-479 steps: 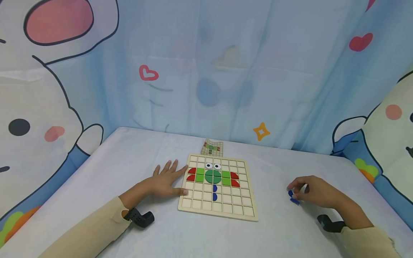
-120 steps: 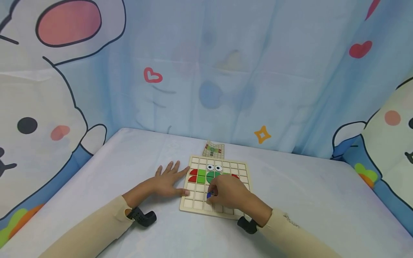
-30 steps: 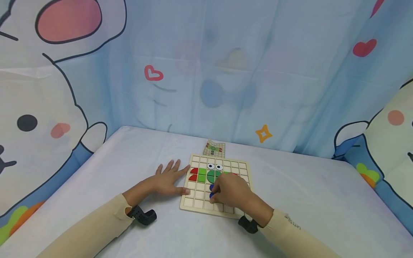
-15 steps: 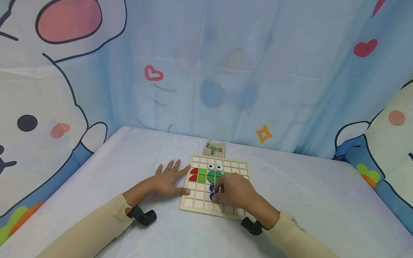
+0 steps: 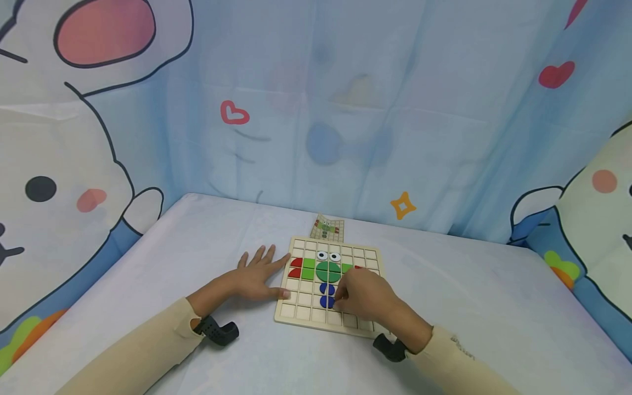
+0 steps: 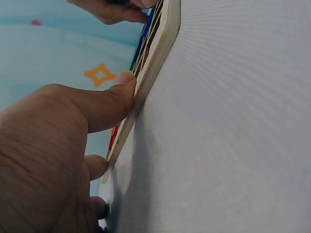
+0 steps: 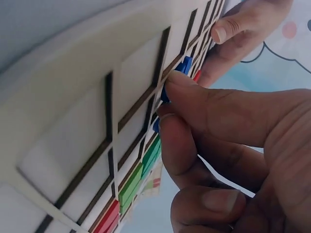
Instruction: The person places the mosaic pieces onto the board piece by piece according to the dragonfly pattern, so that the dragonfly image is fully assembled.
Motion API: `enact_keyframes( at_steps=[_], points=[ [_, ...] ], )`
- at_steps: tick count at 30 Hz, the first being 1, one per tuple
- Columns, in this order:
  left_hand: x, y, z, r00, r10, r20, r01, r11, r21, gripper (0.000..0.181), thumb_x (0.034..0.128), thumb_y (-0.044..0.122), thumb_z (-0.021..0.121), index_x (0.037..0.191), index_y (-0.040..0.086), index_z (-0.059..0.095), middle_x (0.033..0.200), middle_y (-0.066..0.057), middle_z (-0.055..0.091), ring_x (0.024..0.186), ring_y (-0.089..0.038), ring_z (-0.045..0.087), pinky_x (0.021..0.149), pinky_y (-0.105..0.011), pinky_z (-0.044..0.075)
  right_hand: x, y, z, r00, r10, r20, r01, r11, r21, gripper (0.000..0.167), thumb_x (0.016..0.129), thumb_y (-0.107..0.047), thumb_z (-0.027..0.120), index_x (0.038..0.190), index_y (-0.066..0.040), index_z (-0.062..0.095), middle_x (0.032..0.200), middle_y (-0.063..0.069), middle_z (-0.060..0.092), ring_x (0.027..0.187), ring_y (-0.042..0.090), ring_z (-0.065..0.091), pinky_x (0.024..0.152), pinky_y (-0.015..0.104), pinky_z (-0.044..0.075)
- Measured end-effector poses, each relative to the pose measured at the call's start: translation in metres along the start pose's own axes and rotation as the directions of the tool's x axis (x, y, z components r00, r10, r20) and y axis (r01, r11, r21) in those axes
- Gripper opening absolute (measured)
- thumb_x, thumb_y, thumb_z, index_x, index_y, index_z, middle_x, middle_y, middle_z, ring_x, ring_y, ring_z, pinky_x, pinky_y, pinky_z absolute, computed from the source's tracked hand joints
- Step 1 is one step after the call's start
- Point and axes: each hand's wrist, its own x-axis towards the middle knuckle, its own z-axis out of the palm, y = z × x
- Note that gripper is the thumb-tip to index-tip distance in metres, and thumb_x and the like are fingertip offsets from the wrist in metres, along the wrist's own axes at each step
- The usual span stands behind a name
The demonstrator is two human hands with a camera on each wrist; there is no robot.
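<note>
A wooden grid board [image 5: 302, 314] lies on the table with coloured pieces set in it: white eyes, a green circle, light green squares and red quarter-circles. Below the green circle sit blue half-circle pieces [image 5: 323, 302] forming two small discs, one above the other. Curled over the board's lower right part, my right hand [image 5: 367, 293] pinches at the lower right blue half-circle [image 7: 165, 94] between thumb and index finger, low against the grid. My left hand [image 5: 254, 280] lies spread beside the board, its thumb [image 6: 109, 104] touching the left edge. The right hand covers part of the board's right side.
A small pattern card [image 5: 328, 228] stands behind the board's far edge, showing a similar coloured figure. The table has a white cloth [image 5: 237, 362]. Behind it hangs a blue printed curtain [image 5: 276, 164].
My right hand came from the right side of the table with blue pieces, which now fill the right halves of both discs. Lately it shifted slightly right. My left hand stays put.
</note>
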Motion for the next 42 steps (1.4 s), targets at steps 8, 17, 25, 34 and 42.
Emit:
enact_keyframes(
  at_steps=[8,17,25,34,42],
  points=[
    [0.001,0.0,0.0,1.0,-0.01,0.001,0.01,1.0,0.002,0.088,0.0893,0.064,0.055,0.159,0.025,0.018,0.166,-0.019,0.004,0.153,-0.04,-0.004,0.118,-0.066,-0.002,0.004,-0.004,-0.007,0.999,-0.031,-0.011,0.031,1.0,-0.004,0.003,0.08,-0.018,0.081,0.079,-0.017,0.078,0.068,-0.01,0.067,0.06,0.006,0.055,0.054,0.026,0.046],
    [0.003,-0.001,0.002,1.0,-0.004,-0.003,0.004,1.0,0.002,0.087,0.0894,0.065,0.055,0.159,0.026,0.019,0.165,-0.02,0.005,0.153,-0.041,-0.003,0.118,-0.067,-0.001,0.017,-0.008,-0.007,0.993,-0.108,0.04,0.109,0.994,-0.027,0.021,0.094,-0.007,0.064,0.102,-0.019,0.079,0.105,0.0,0.076,0.069,0.005,0.058,0.052,0.021,0.043],
    [0.003,0.001,0.001,1.0,-0.006,0.0,0.006,1.0,0.009,0.087,0.0897,0.065,0.055,0.159,0.026,0.019,0.166,-0.019,0.005,0.153,-0.04,-0.004,0.118,-0.066,-0.001,0.018,-0.007,-0.003,0.991,-0.124,0.06,0.127,0.991,-0.047,0.023,0.094,-0.006,0.062,0.099,-0.02,0.08,0.104,-0.003,0.077,0.076,0.004,0.059,0.059,0.023,0.047],
    [0.002,0.0,0.001,1.0,-0.011,-0.001,0.011,1.0,0.001,0.088,0.0892,0.065,0.055,0.159,0.026,0.019,0.166,-0.019,0.005,0.153,-0.04,-0.004,0.118,-0.066,-0.001,0.013,-0.007,-0.008,0.997,-0.071,0.032,0.072,0.997,-0.026,0.021,0.094,-0.006,0.062,0.099,-0.018,0.079,0.103,-0.003,0.076,0.094,0.014,0.07,0.071,0.03,0.056],
    [0.003,0.0,0.001,1.0,-0.008,-0.001,0.008,1.0,0.006,0.088,0.0889,0.065,0.055,0.159,0.026,0.019,0.166,-0.019,0.004,0.153,-0.04,-0.004,0.118,-0.066,-0.001,0.009,-0.002,-0.014,1.0,0.011,0.029,-0.009,0.999,-0.049,0.021,0.094,-0.004,0.059,0.101,-0.01,0.077,0.099,-0.001,0.076,0.096,0.021,0.071,0.074,0.035,0.058]
  ],
)
